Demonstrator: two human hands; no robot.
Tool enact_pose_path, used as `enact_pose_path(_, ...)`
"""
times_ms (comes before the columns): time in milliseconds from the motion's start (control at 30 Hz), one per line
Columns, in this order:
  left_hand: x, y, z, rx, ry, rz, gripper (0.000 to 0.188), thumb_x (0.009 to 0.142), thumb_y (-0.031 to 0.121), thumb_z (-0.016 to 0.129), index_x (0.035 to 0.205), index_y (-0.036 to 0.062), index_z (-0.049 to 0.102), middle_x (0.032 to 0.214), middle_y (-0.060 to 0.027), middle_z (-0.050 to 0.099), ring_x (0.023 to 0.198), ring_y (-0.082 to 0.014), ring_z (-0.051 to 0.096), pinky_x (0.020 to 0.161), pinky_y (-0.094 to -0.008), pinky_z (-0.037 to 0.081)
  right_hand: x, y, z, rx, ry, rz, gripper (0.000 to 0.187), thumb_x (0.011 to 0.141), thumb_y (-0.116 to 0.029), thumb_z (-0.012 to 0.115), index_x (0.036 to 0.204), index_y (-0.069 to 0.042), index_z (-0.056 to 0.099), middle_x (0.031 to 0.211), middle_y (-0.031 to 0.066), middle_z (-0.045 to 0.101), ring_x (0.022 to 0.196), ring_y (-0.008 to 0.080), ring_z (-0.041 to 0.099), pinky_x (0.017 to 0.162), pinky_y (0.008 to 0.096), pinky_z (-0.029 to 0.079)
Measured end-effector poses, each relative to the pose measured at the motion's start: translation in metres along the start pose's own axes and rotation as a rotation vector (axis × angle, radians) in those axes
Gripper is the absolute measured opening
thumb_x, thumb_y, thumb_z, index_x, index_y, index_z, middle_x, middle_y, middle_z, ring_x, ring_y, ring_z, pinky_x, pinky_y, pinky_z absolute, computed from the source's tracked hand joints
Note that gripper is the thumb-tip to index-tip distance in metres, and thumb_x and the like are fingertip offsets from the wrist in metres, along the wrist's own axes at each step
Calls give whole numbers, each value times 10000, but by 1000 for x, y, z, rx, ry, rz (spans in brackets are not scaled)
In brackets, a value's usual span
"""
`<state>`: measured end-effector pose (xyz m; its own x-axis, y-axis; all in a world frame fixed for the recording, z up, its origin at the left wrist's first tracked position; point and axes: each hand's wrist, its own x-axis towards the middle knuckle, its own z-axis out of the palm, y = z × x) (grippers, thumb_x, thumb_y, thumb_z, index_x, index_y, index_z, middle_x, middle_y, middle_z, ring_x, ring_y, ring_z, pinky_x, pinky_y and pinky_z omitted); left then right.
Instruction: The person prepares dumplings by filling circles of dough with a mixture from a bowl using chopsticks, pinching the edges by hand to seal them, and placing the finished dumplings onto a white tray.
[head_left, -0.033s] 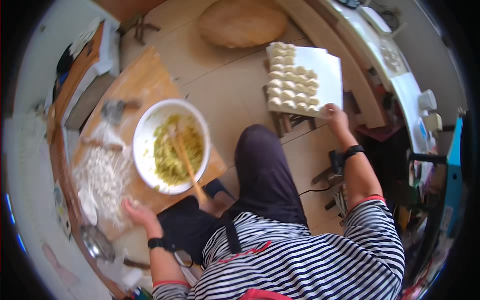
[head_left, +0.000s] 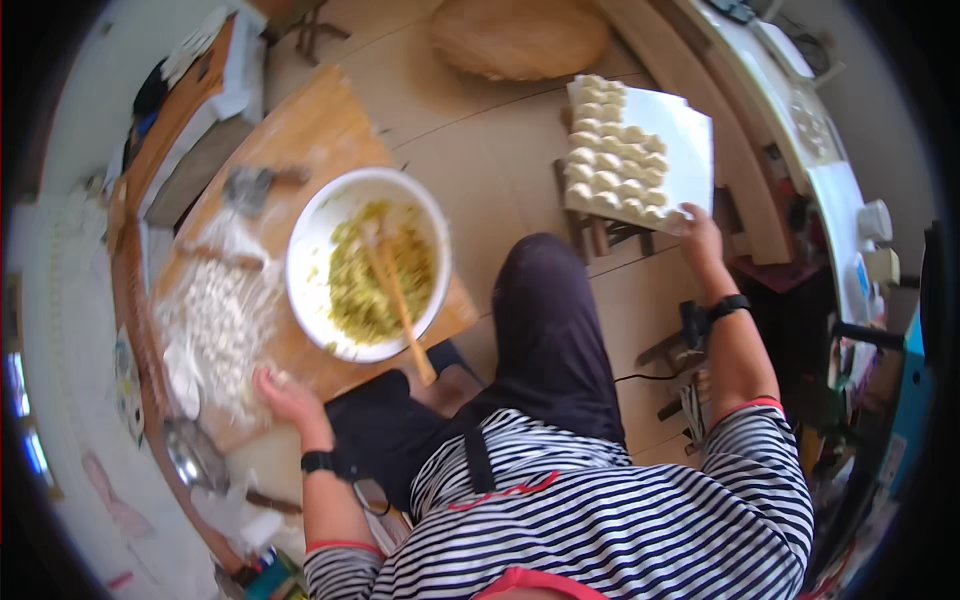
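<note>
My right hand [head_left: 698, 232] grips the near right corner of a white board [head_left: 685, 140], its fingers closed on the edge. Rows of pale dumplings [head_left: 610, 160] cover the board's left part. Its right part shows bare white. At the near edge of a floured wooden board [head_left: 320, 120], my left hand [head_left: 288, 398] hovers with fingers apart, beside many small floury dough pieces [head_left: 218, 325]. Right of those stands a white bowl [head_left: 300, 255] of yellow-green chopped filling [head_left: 365, 285]. A wooden utensil [head_left: 398, 300] leans in it, handle over the near rim.
The dumpling board rests on a dark wooden stool [head_left: 598, 238]. A metal bowl [head_left: 192, 455] sits left of my left wrist. On the wooden board lies a grey cleaver-like tool [head_left: 250, 188]. A round wooden lid or board [head_left: 520, 38] is far ahead; a cluttered counter [head_left: 835, 200] runs along the right.
The whole view has shifted, so that things appear slightly further right and higher. My hands keep their places by the two boards.
</note>
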<state>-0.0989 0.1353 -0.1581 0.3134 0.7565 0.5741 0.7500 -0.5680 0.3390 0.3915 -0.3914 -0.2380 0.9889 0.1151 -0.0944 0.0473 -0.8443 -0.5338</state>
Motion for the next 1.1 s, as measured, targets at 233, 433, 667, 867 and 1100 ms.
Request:
enact_pose_path(233,4,31,-13,-211,106,-131,212,982,107,435,1120,-19,536,1142,-163,556,1094,-294,513,980,-392,400,-53,-85,-23,522,207,-354,229,948,-79,576,1163,-22,628,1121,81,660,955,124,609,821,266,485)
enact_pose_path(433,-71,137,-55,-1444,-271,-722,297,1038,271,387,877,65,529,741,-62,547,646,-139,493,615,-262,422,-199,-237,-9,331,-212,-972,271,811,44,600,1074,-21,626,1072,127,620,1010,316,590,895,380,464)
enact_pose_path(667,-119,198,-11,-1943,-824,-1554,438,1030,402,362,1080,24,578,1029,-116,635,982,-264,602,928,-386,467,-239,-294,44,138,-225,-1157,435,744,-21,584,1179,-23,567,1162,157,587,1139,344,517,973,441,397)
enact_pose_path(867,-112,192,-1,-2133,-723,-1430,443,1042,318,268,1151,-19,535,1153,-158,605,1095,-263,563,1042,-403,417,-266,-295,46,322,-447,-1232,405,774,11,544,1178,-21,574,1084,157,625,1042,363,574,936,447,436)
enact_pose_path(1100,-97,184,-59,-1805,-557,-1568,380,1033,319,356,1040,-3,558,1032,-140,594,1007,-285,582,991,-393,461,-272,-275,43,688,-456,-712,143,879,32,569,1014,5,612,890,126,649,770,230,637,704,300,511)
